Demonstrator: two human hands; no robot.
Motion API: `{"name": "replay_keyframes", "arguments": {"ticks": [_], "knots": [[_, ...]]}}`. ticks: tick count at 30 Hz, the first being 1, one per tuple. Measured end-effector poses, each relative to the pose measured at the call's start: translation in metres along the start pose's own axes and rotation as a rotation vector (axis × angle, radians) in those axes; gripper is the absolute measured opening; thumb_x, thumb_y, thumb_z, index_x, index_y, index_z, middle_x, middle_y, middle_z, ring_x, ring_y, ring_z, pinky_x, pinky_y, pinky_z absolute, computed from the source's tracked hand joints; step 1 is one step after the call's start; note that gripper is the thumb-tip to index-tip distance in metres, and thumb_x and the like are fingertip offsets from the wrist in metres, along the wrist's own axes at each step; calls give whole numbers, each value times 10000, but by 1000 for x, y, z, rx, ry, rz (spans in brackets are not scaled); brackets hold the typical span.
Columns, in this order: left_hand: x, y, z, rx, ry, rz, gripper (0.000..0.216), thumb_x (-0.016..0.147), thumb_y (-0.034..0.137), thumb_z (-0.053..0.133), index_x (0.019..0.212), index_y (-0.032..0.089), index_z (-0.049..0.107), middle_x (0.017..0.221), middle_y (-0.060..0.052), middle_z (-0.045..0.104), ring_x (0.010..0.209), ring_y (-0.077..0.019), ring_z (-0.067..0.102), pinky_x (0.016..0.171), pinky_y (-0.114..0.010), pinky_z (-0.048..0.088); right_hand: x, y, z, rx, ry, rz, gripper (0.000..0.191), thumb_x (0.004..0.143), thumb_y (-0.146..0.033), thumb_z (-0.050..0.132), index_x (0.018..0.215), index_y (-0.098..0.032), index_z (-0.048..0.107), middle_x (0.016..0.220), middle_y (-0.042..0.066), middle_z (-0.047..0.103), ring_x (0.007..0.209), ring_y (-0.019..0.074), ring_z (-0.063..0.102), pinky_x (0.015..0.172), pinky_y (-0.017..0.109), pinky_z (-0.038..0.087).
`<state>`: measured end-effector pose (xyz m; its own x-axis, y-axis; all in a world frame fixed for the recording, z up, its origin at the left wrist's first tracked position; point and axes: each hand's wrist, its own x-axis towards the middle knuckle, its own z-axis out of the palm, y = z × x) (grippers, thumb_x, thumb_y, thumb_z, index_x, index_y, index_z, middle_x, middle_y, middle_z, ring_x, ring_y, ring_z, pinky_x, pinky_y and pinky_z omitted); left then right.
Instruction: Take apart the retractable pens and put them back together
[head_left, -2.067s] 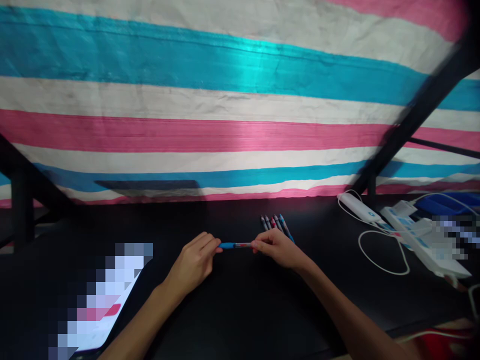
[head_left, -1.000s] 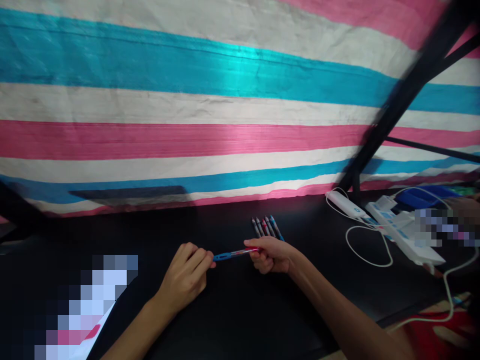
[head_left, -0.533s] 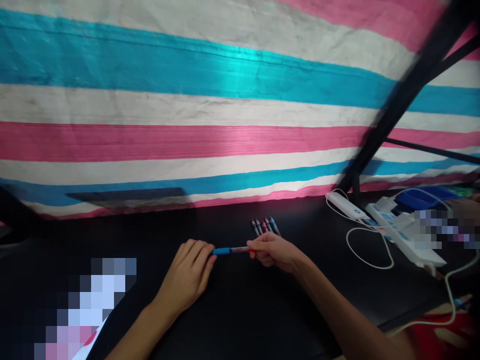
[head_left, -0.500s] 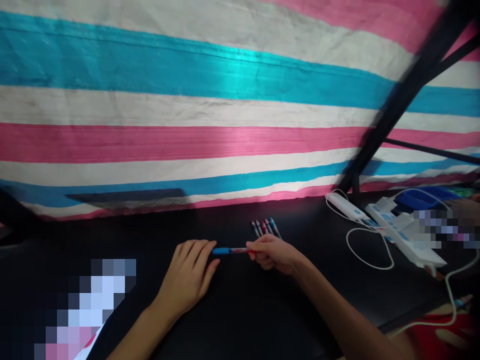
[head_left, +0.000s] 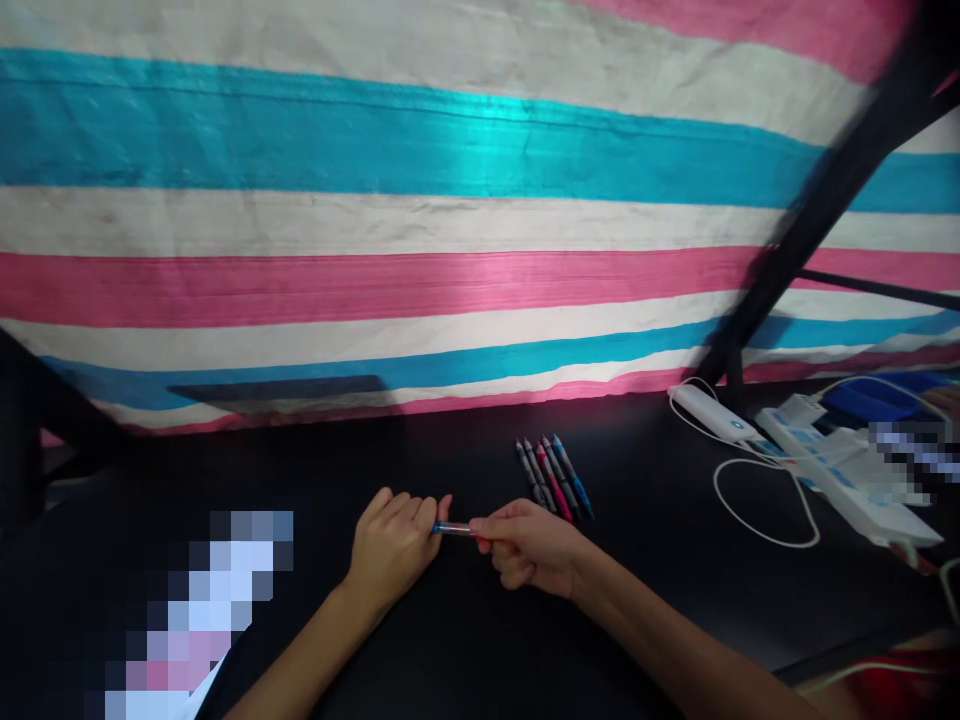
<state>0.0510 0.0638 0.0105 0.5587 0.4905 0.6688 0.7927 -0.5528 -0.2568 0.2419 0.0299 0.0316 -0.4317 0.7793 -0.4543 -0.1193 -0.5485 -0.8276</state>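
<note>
Striped sheeting (head_left: 480, 290) behind a black desk (head_left: 450, 650), and the left hand (head_left: 396, 545) had just gone from loosely open to fisted round the pen (head_left: 454, 529); right hand (head_left: 534, 545) pinched its other end, so probably steadier between them.
</note>
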Motion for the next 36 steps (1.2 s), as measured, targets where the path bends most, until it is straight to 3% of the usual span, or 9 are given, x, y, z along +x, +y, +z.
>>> {"name": "replay_keyframes", "arguments": {"ticks": [6, 9, 14, 17, 22, 27, 30, 34, 36], "knots": [[-2, 3, -6, -70, -311, -150, 319, 904, 314, 459, 636, 192, 582, 520, -27, 617, 483, -193, 577, 549, -301, 362, 1, -3, -10, -935, 337, -721, 156, 786, -313, 687, 825, -174, 744, 671, 21, 595, 633, 138, 506, 585, 255, 345], [-3, -4, -12, -254, -438, -184, 164, 896, 317, 476, 822, 209, 576, 559, 0, 616, 519, -210, 597, 527, -289, 390, 4, -3, -18, -1089, 367, -913, 209, 823, -303, 660, 1000, -218, 731, 834, 65, 635, 781, 181, 557, 699, 287, 399], [-4, -21, -13, -673, -295, -221, 190, 922, 315, 475, 1083, 216, 499, 926, -50, 632, 774, -178, 630, 684, -290, 494, 5, -6, -22, -934, 483, -841, 193, 796, -288, 685, 975, -229, 725, 829, 47, 648, 722, 158, 581, 641, 265, 429], [-4, -26, -12, -723, -213, -222, 153, 928, 283, 472, 1047, 208, 532, 926, -52, 600, 834, -183, 608, 736, -305, 494, 6, -9, -24, -742, 437, -735, 255, 748, -327, 717, 974, -210, 704, 827, 37, 646, 720, 154, 593, 598, 249, 452], [-2, -25, -15, -729, -196, -257, 137, 932, 265, 467, 1027, 203, 544, 898, -44, 592, 807, -177, 593, 710, -291, 487, 8, -11, -27, -375, 289, -514, 314, 837, -409, 563, 953, -136, 667, 653, 6, 550, 526, 109, 524, 400, 199, 391], [-1, -23, -17, -788, -216, -295, 131, 946, 258, 442, 981, 198, 554, 863, -35, 581, 792, -166, 580, 715, -284, 472, 1, -13, -24, -606, 397, -708, 158, 796, -247, 616, 924, -181, 681, 871, 59, 627, 748, 151, 577, 499, 211, 442], [-1, -22, -16, -812, -216, -309, 134, 948, 252, 439, 977, 200, 559, 857, -30, 568, 780, -160, 569, 703, -276, 461, 0, -13, -23, -631, 416, -702, 305, 766, -260, 664, 1066, -215, 631, 968, 63, 630, 803, 160, 584, 500, 201, 436], [-1, -22, -16, -799, -194, -316, 127, 943, 245, 448, 965, 198, 563, 827, -20, 552, 729, -150, 549, 671, -266, 443, 3, -13, -25, -520, 305, -468, 283, 856, -409, 537, 873, -147, 643, 693, 37, 608, 566, 118, 546, 408, 195, 389], [-1, -22, -15, -800, -191, -310, 124, 943, 246, 449, 962, 197, 562, 819, -17, 547, 716, -148, 542, 662, -264, 435, 4, -15, -26, -464, 268, -471, 267, 843, -399, 561, 806, -144, 630, 631, 6, 566, 514, 95, 506, 418, 197, 400]]}}
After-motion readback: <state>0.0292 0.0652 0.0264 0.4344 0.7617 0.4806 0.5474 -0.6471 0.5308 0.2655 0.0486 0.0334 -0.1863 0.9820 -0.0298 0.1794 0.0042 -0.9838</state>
